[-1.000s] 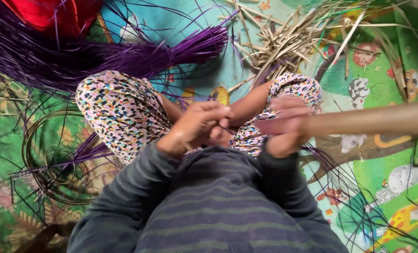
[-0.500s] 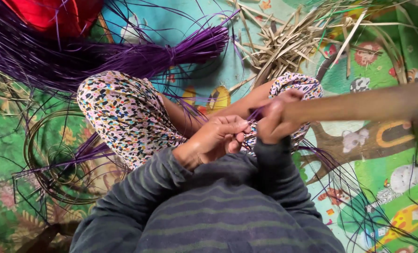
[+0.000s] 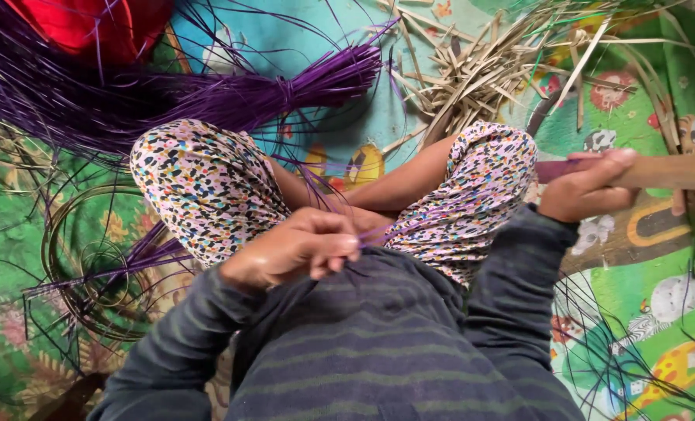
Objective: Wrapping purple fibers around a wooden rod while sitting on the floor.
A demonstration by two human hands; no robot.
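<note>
Left hand pinches purple strands shut, right hand fully closed w/ wooden stick; best kept taut, pull steady.

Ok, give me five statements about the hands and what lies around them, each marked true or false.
1. The right hand grips a tan stick. True.
2. The left hand lies flat on the mat. False: it is closed near the lap, pinching a purple strand.
3. A tied purple bundle lies beyond the knees. True.
4. The pale cut strips are stacked in a box. False: they lie loose on the mat.
5. A coiled ring lies on the person's left. True.
</note>
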